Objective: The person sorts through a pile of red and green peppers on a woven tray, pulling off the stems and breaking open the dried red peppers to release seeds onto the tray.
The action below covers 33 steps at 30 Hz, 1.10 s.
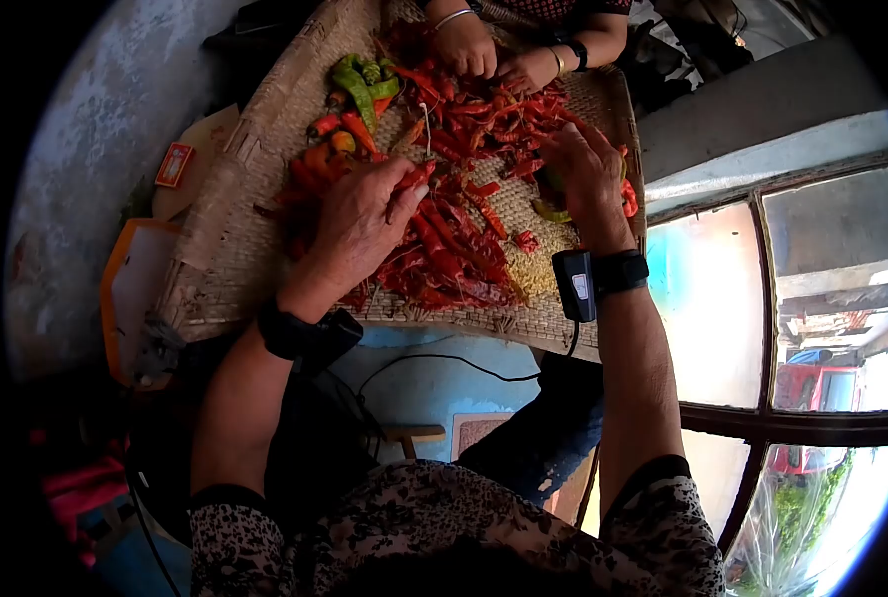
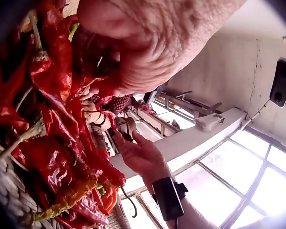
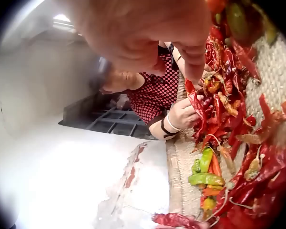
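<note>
My left hand (image 1: pixel 369 214) pinches a dried red chili (image 1: pixel 419 177) between thumb and fingertips, above a heap of red chilies (image 1: pixel 449 244) on a woven tray (image 1: pixel 205 234). That same chili (image 3: pixel 176 219) shows at the lower edge of the right wrist view. Over the tray's right side is my right hand (image 1: pixel 588 169), its fingers loosely bent and nothing seen held in them. Green and red peppers lie partly hidden under it. In the left wrist view my right hand (image 2: pixel 143 157) has thumb and forefinger apart, fingertips close to red chilies.
Across the tray another person's hands (image 1: pixel 493 65) work among red chilies. Green peppers (image 1: pixel 359 85) lie at the tray's far left, and pale loose seeds (image 1: pixel 533 274) near its front. A red box (image 1: pixel 174 165) is left of the tray; a window (image 1: pixel 762 308) stands at right.
</note>
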{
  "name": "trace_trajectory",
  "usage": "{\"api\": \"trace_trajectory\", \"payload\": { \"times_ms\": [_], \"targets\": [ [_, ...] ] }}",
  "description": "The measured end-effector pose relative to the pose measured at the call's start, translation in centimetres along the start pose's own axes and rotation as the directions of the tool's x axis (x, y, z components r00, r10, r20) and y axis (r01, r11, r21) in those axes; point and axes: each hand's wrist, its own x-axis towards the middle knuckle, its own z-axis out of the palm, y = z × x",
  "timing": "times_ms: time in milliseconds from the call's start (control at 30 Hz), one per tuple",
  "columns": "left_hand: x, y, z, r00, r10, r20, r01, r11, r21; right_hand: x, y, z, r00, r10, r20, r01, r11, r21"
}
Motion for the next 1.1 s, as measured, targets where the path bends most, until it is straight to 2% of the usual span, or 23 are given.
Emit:
{"api": "trace_trajectory", "payload": {
  "times_ms": [33,67,100,133,167,233,267,300,400,467,500,567,700,767,867,900,967,1033,1100],
  "targets": [
    [0.0,0.0,-0.1,1.000,-0.001,-0.001,0.001,1.000,-0.001,0.1,1.2,-0.4,1.000,0.000,0.001,0.000,1.000,-0.001],
    [0.0,0.1,-0.1,1.000,0.005,-0.009,-0.005,1.000,0.017,-0.1,2.6,-1.0,0.986,-0.023,0.167,0.081,0.933,-0.351],
    [0.0,0.1,-0.1,1.000,0.010,-0.018,-0.009,0.999,0.036,-0.3,4.2,-1.5,0.945,0.015,0.327,0.209,0.742,-0.637],
    [0.0,0.1,0.0,1.000,0.008,-0.024,-0.007,0.999,0.036,-0.7,5.9,-1.8,0.874,-0.073,0.481,0.433,0.569,-0.699],
    [-0.1,0.2,0.1,0.999,0.030,-0.022,-0.028,0.997,0.073,-1.4,7.4,-1.8,0.765,-0.122,0.632,0.628,0.354,-0.693],
    [-0.1,0.3,0.1,0.998,0.058,-0.022,-0.055,0.992,0.112,-3.1,8.3,-0.8,0.866,-0.002,0.499,0.485,0.243,-0.840],
    [-0.1,0.3,0.0,1.000,0.013,0.025,-0.016,0.994,0.112,-3.9,7.3,-0.6,0.868,-0.028,0.496,0.470,0.369,-0.802],
    [-0.2,0.2,0.0,0.997,-0.032,0.073,0.024,0.993,0.115,-4.0,6.9,-0.4,0.866,-0.034,0.499,0.475,0.368,-0.800],
    [-0.1,-0.3,0.3,0.999,0.008,0.047,-0.015,0.989,0.144,-4.1,5.9,-0.3,0.841,-0.093,0.532,0.526,0.368,-0.767],
    [0.0,-0.3,0.4,0.999,0.020,0.040,-0.026,0.988,0.150,-4.4,5.2,-0.1,0.825,-0.177,0.537,0.565,0.281,-0.776],
    [-0.2,-0.3,0.4,0.999,0.028,0.041,-0.034,0.987,0.154,-4.5,4.8,-0.2,0.827,-0.170,0.536,0.562,0.283,-0.778],
    [-0.3,-0.1,0.4,0.998,-0.004,0.062,-0.005,0.989,0.145,-4.3,4.2,-0.8,0.764,-0.243,0.598,0.643,0.360,-0.676],
    [-0.3,-0.1,0.5,0.997,-0.016,0.077,0.003,0.987,0.160,-4.1,3.5,-1.2,0.813,-0.201,0.546,0.576,0.413,-0.705],
    [-0.4,0.1,0.4,0.995,-0.006,0.095,-0.010,0.986,0.169,-3.5,4.5,-1.3,0.798,-0.224,0.560,0.599,0.398,-0.695],
    [-0.4,-0.1,0.5,0.996,0.026,0.090,-0.042,0.983,0.179,-2.9,6.2,0.0,0.763,-0.271,0.586,0.640,0.198,-0.742],
    [-0.5,-0.2,0.5,0.996,0.055,0.073,-0.067,0.982,0.177,-2.7,6.6,0.4,0.763,-0.271,0.587,0.641,0.202,-0.740],
    [-0.4,0.0,0.3,0.995,0.055,0.088,-0.070,0.983,0.172,-2.4,7.1,1.0,0.798,-0.126,0.590,0.599,0.048,-0.800],
    [-0.3,-0.1,0.2,0.994,0.052,0.098,-0.068,0.984,0.166,-2.2,7.3,1.3,0.816,-0.093,0.571,0.578,0.079,-0.812],
    [-0.5,-0.3,0.3,0.993,0.097,0.065,-0.105,0.984,0.144,-2.6,6.9,0.7,0.788,-0.149,0.597,0.611,0.070,-0.789]
  ]
}}
